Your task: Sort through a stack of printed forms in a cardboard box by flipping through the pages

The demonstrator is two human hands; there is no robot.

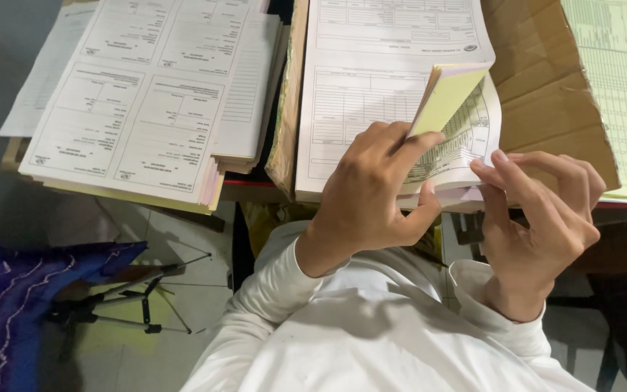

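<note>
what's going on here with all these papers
A person in a white long-sleeved top is leafing through a stack of printed forms lying on a sheet of brown cardboard. The left hand holds a bunch of lifted sheets bent upward, pale yellow pages showing. The right hand pinches the near edges of the sheets below. A second pile of forms lies to the left, untouched, and a light green sheet lies at far right.
</note>
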